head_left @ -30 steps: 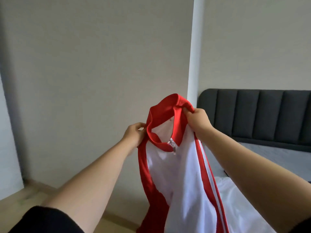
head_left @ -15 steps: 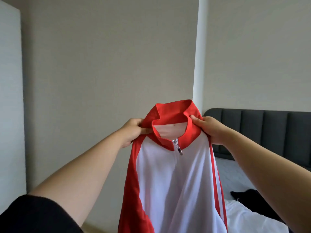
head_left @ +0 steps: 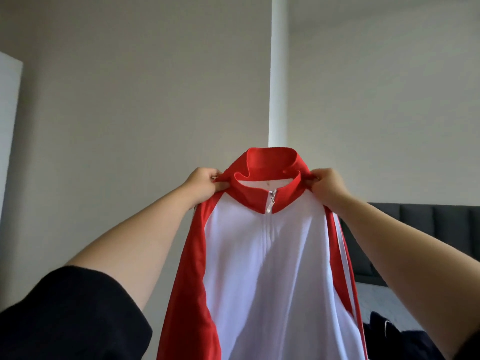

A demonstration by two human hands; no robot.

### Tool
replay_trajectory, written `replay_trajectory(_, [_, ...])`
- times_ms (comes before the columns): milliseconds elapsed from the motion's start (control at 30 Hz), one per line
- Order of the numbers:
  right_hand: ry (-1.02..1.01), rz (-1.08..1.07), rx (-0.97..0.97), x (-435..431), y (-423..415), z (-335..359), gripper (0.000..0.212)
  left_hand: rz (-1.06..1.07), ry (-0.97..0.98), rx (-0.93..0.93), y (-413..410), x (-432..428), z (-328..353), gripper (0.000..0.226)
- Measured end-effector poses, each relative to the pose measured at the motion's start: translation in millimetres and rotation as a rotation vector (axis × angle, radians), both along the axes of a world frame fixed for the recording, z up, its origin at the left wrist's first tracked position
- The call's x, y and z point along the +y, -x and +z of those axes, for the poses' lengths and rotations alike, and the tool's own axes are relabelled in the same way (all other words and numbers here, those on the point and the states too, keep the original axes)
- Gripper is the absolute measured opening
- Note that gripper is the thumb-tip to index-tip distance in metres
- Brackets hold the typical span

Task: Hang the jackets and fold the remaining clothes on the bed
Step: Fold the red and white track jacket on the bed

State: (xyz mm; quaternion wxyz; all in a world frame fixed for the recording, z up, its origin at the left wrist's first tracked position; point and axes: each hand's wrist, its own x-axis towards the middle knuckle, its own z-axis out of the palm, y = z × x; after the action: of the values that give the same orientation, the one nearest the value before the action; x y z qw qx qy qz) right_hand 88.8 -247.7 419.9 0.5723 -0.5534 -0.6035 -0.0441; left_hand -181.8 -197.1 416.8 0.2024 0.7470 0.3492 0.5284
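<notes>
Left grip, right grip, jacket hanging between

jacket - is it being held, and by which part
Yes. The left hand pinches the red and white jacket at the shoulder just left of the collar, and the right hand pinches the opposite shoulder.

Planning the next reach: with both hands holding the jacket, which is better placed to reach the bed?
Probably the right hand: the bed and headboard lie on its side. The left hand has only wall beyond it. Both pinch the jacket at its shoulders.
</notes>
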Motion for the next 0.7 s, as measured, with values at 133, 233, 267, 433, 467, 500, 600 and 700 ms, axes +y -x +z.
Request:
replay_trajectory(133, [-0.196, -0.242, 0.005, -36, -8, 35, 0.019, 0.185, -0.248, 0.039, -33, -27, 38, 0.007])
replay_trajectory(233, [-0.293, -0.462, -0.092, -68, -22, 55, 0.012, 0.291, -0.429, 0.099, -55, -52, 61, 0.014])
replay_trajectory(267, [-0.325, -0.526, -0.137, -78, -29, 61, 0.01, 0.314, -0.483, 0.122, -62, -60, 66, 0.014])
replay_trajectory(433, [-0.347, -0.734, -0.317, -104, -70, 65, 0.01, 0.432, -0.59, 0.193, -103, -73, 67, 0.026])
replay_trajectory(467, [-0.316, -0.762, -0.352, -101, -78, 59, 0.012, 0.432, -0.538, 0.196, -113, -68, 59, 0.028])
replay_trajectory(500, [-0.262, -0.786, -0.387, -95, -86, 50, 0.013, 0.425, -0.466, 0.208, -125, -61, 49, 0.029])
replay_trajectory(600, [0.018, -0.813, -0.45, -67, -111, 2, 0.017, 0.377, -0.204, 0.284, -163, -27, -2, 0.028])
replay_trajectory(700, [0.326, -0.784, -0.392, -31, -137, -64, 0.02, 0.291, 0.056, 0.345, -197, 14, -74, 0.031])
